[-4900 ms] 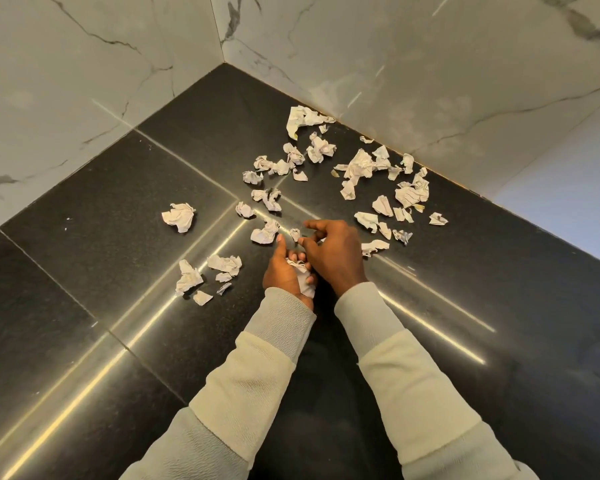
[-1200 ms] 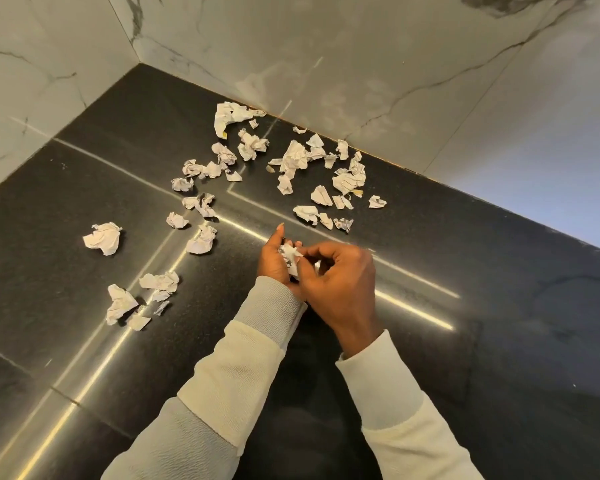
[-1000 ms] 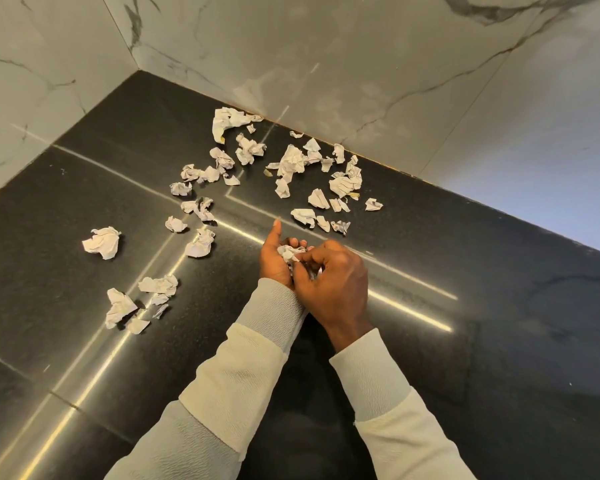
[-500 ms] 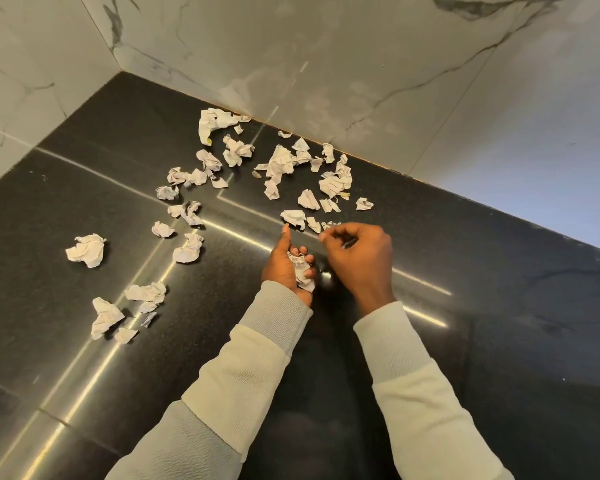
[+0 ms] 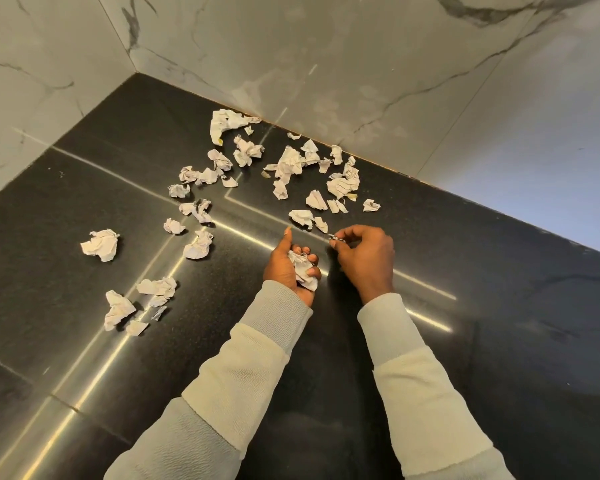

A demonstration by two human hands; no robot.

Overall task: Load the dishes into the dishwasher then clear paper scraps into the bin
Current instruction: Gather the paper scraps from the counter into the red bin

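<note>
Several crumpled white paper scraps lie scattered over the black tiled floor. My left hand is palm up and its fingers curl round a small wad of gathered scraps. Just to its right, my right hand pinches a tiny scrap between thumb and fingertips, close above the floor. The nearest loose scraps lie just beyond both hands. A bigger crumpled ball sits alone at the left. No bin or dishwasher is in view.
White marble walls meet in a corner behind the scraps. A cluster of scraps lies against the right wall's base, another group at the near left. Bare black tiles extend to the right and toward me.
My right hand left the wad in my left hand, reached right and forward, and picked up a small scrap from the floor. The left hand keeps holding its wad.
</note>
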